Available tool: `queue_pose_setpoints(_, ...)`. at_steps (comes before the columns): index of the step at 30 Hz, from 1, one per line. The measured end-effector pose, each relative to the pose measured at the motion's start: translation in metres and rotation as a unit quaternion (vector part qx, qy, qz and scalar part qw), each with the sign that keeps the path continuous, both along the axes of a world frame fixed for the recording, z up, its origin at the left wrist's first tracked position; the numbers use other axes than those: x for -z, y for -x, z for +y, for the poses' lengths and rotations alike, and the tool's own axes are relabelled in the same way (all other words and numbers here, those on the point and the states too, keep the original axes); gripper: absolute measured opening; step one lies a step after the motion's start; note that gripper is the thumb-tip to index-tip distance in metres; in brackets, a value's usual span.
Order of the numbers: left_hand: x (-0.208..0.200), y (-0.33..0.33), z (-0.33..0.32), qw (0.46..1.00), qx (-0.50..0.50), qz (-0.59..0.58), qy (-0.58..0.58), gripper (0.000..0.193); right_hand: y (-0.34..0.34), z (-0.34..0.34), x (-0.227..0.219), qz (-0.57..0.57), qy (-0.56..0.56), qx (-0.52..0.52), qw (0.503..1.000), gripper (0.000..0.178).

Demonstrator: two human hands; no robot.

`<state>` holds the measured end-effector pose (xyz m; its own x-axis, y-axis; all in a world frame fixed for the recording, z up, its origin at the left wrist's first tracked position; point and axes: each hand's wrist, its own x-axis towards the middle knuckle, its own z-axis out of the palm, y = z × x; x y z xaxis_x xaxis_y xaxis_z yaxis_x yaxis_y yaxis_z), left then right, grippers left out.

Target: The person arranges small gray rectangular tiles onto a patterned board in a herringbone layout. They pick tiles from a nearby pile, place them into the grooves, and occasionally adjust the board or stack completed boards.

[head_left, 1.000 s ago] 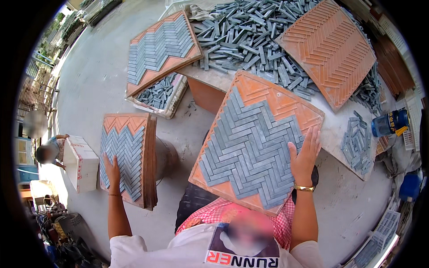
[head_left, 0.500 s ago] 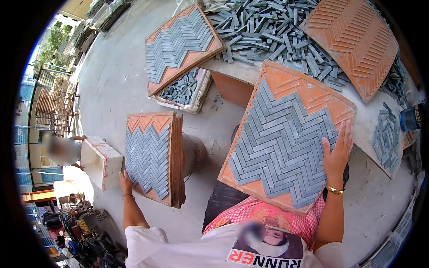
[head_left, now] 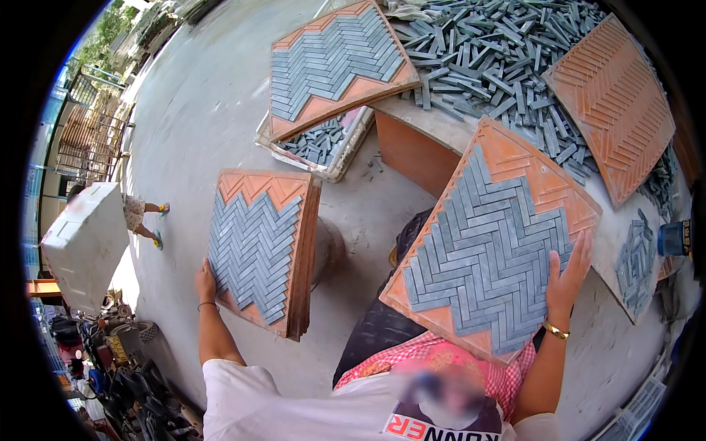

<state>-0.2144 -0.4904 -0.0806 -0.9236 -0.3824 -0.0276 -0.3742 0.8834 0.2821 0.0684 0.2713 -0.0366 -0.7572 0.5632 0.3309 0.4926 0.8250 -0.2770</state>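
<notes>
An orange template board [head_left: 437,317] rests tilted over my lap, filled with narrow grey-blue tile strips [head_left: 489,253] in a herringbone pattern. Along its right edge lies my right hand [head_left: 568,281], fingers stretched out and thumb apart, a gold bangle on the wrist. To the left stands a stack of similar boards [head_left: 300,275] on a round support; tile strips [head_left: 254,253] cover the top one in zigzag rows. My left hand [head_left: 206,282] is closed at the left edge of that top board, its fingertips partly hidden.
Loose strips [head_left: 500,66] heap on the worktable [head_left: 434,121]. Another filled board [head_left: 338,55] overhangs a white crate [head_left: 338,158] of strips. An unfilled grooved board [head_left: 614,103] leans at right, near a blue container [head_left: 673,239]. At far left, a person carries a white box [head_left: 88,242]; motorcycles [head_left: 110,360] stand below.
The person at far left has turned and lifted the white box, which now covers their upper body. My view has shifted slightly; both my hands keep their places at the boards' edges.
</notes>
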Motion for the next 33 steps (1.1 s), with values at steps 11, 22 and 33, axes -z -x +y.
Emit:
queue_pose_setpoints(11, 0.005, -0.037, 0.011, 0.998, -0.026, 0.059, -0.012, 0.055, 0.0, 0.002, 0.004, -0.009, 0.003, 0.005, 1.0, 0.07)
queue_pose_setpoints(22, -0.049, -0.003, 0.217, 0.959, 0.249, 0.136, 0.022, 0.064, -0.005, 0.005, 0.005, -0.035, 0.026, 0.006, 0.999, 0.071)
queue_pose_setpoints(33, -0.033, 0.073, 0.347, 0.924, 0.379, 0.014, 0.05, 0.042, -0.003, 0.006, 0.003, -0.036, 0.028, 0.009, 0.999, 0.072)
